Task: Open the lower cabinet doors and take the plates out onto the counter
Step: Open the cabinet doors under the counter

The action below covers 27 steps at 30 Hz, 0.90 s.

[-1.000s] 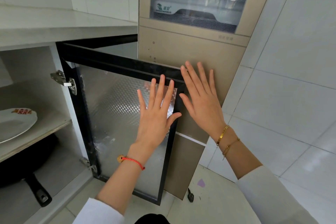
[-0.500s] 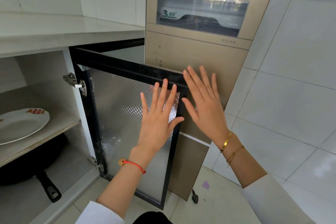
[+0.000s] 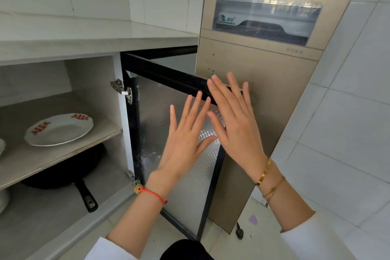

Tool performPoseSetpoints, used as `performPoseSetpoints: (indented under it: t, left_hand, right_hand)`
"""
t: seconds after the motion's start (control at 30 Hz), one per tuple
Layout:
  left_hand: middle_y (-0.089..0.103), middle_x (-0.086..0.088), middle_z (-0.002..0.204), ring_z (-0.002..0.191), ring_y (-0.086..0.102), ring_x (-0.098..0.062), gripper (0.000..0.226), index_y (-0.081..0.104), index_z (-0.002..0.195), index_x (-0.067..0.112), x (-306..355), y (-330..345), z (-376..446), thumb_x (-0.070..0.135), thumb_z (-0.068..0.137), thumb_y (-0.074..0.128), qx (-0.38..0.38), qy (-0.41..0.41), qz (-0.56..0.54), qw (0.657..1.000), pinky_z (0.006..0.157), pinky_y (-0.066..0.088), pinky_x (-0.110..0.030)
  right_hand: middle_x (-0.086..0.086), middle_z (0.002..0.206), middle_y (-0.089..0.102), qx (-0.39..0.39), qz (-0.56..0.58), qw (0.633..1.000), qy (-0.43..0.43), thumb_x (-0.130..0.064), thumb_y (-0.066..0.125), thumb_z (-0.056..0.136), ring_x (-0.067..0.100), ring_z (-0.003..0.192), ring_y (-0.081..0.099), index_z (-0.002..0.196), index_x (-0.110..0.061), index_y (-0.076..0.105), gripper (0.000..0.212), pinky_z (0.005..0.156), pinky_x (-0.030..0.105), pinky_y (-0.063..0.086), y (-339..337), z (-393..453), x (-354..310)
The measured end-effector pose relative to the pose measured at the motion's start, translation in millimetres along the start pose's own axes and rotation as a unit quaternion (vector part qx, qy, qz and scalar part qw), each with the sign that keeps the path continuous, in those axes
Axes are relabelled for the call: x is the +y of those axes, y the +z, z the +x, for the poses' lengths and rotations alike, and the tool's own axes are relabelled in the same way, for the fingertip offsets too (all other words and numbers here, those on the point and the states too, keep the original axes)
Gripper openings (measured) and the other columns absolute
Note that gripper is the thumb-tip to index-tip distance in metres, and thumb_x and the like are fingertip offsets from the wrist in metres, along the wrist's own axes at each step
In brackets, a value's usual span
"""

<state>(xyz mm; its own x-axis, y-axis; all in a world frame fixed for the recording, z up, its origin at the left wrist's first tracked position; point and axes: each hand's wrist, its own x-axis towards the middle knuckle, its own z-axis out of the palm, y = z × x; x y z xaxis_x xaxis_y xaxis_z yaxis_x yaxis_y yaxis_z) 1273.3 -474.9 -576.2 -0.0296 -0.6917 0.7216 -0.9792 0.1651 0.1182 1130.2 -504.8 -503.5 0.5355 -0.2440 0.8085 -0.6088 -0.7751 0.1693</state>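
Head view: left hand (image 3: 181,143) and right hand (image 3: 236,124) now overlapping before the swung-wide cabinet door (image 3: 168,133), fingers straight, holding nothing; plate (image 3: 59,129) newly in full sight on the shelf (image 3: 42,160); nothing yet on the counter (image 3: 88,36); reaching left probably next.

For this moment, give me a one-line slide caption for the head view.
Both hands, left and right, held flat before the open cabinet door; plate waits on the shelf.

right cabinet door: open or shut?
Open. The door stands swung out from the cabinet, hinge exposed, plate visible on the shelf inside.
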Motion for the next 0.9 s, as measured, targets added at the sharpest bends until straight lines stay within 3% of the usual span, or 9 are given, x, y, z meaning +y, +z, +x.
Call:
performPoseSetpoints:
  t: [0.27,0.47,0.9]
  left_hand:
    - [0.0,0.005,0.168,0.155,-0.006,-0.015,0.076,0.006,0.159,0.022,-48.3,-69.7,-55.4,0.048,0.098,0.043,0.018,-0.146,-0.015,0.989,0.125,0.001,-0.052]
    - [0.005,0.004,0.168,0.155,-0.003,-0.015,0.069,0.013,0.158,0.021,-91.7,-136.2,-113.2,0.044,0.099,0.041,0.054,-0.244,0.037,0.968,0.126,0.002,-0.051]
    - [0.014,0.005,0.167,0.155,0.007,-0.01,0.065,0.017,0.158,0.022,-112.6,-268.0,-243.1,0.04,0.1,0.043,0.145,-0.414,0.152,0.886,0.126,0.008,-0.045]
  right_hand:
    - [0.002,0.16,0.027,-0.026,0.18,0.983,0.004,-0.025,0.042,0.104,0.018,0.152,0.01,0.152,-0.01,0.026,0.053,0.125,0.043,0.009,23.8,20.3,-57.6]
    - [0.001,0.159,0.03,-0.048,0.277,0.96,-0.011,-0.026,0.041,0.103,0.016,0.152,0.009,0.152,-0.011,0.026,0.053,0.126,0.04,0.006,52.2,35.2,-113.2]
    - [-0.006,0.159,0.029,-0.097,0.486,0.865,-0.079,-0.028,0.038,0.104,0.009,0.152,0.007,0.153,-0.017,0.024,0.052,0.126,0.037,0.005,96.6,52.6,-255.5]
